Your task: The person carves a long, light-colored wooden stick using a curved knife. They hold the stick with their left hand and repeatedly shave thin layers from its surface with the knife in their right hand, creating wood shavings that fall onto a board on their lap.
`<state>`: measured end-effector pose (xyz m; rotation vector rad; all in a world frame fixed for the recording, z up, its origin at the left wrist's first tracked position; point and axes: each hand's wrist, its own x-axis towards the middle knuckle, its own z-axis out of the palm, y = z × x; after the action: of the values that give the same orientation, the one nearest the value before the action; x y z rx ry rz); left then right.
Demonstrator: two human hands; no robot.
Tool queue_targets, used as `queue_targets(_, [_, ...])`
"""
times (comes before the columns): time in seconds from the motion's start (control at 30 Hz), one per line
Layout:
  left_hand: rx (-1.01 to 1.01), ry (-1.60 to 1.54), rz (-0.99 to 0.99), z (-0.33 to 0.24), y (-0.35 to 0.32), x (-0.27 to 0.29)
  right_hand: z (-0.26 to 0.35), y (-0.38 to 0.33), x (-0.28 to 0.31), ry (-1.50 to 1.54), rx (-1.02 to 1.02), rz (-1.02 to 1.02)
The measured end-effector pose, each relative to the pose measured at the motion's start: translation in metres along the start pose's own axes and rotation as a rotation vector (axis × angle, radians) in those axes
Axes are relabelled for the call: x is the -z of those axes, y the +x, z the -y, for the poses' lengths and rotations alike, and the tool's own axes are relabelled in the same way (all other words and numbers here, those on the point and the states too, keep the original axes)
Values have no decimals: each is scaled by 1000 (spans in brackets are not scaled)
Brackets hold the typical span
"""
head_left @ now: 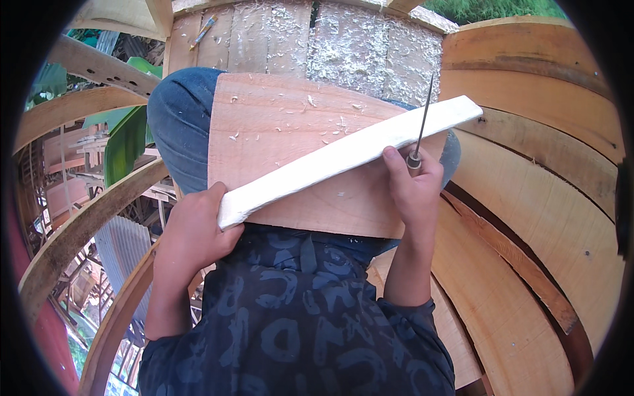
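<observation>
The strip (343,154) lies diagonally above the board (264,142), from near left to far right. The left hand (195,224) grasps its near-left end; the fingers underneath are hidden. The right hand (416,185) grasps the tool (423,122), tip directed far; the fist conceals most of the handle (414,163). Its thumb (392,154) overlaps the strip's near edge. Whether the blade touches the strip cannot be determined. Shavings (350,39) cover the far planks, individually indistinct.

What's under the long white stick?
Under the white stick is a flat wooden board with curly shavings on it, lying across legs in blue trousers. The part straight beneath the stick is covered, so I can't see that.
</observation>
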<state>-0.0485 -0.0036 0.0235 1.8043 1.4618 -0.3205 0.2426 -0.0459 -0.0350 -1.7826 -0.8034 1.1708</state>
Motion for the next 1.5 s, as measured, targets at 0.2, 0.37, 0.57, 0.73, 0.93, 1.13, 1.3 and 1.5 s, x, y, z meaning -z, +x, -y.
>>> queue_targets(0.2, [19, -52, 57, -3, 8, 6, -7, 1, 7, 92, -29, 50])
queue_targets(0.37, [71, -81, 197, -6, 16, 19, -15, -2, 12, 109, 68, 111])
queue_targets(0.57, [55, -76, 296, -8, 26, 26, -11, -16, 14, -145, 153, -18])
queue_targets(0.73, [24, -58, 290, -3, 27, 25, -14, -28, 28, -351, 167, -91])
queue_targets(0.93, [51, -83, 278, -3, 24, 22, -15, -20, 45, -666, 174, -246])
queue_targets(1.13, [4, -56, 268, -1, 26, 20, -12, -23, 32, -772, 324, -215])
queue_targets(1.3, [-16, -55, 243, -2, 22, 18, -12, -9, 43, -771, 276, -270])
queue_targets(1.5, [-11, -28, 275, 2, 23, 21, -18, -17, 31, -731, 267, -224])
